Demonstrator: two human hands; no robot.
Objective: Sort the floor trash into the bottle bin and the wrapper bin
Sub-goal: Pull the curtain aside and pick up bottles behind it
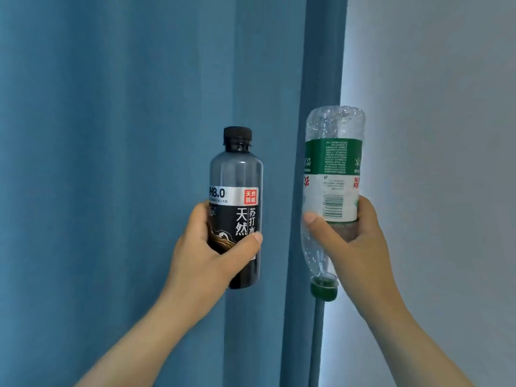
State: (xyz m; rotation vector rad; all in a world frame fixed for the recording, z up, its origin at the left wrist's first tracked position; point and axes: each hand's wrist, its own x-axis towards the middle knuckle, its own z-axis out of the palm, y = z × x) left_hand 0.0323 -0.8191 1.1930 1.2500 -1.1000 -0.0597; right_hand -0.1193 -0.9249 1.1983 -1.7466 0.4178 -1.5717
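Bottles both off the floor: dark soda-water bottle [237, 208] upright in left hand [206, 252], clear green-label bottle [332, 174] cap-down in right hand [354, 247], each gripped round the body. Blue curtain [125, 135] behind. Neither bin in view; binning apparently not yet done, wrappers unseen.

L hand [201, 247] grips dark bottle [237, 174] round its lower half, upright, black cap [237, 134] on top; label reads "pH8.0". R hand [357, 247] grips clear bottle [332, 152] upside down, green cap [324, 289] at the bottom, green/white label w/ barcode facing the camera. Bottles near each other, not touching. Behind: blue curtain [111, 135], pale wall [446, 107] on the right.
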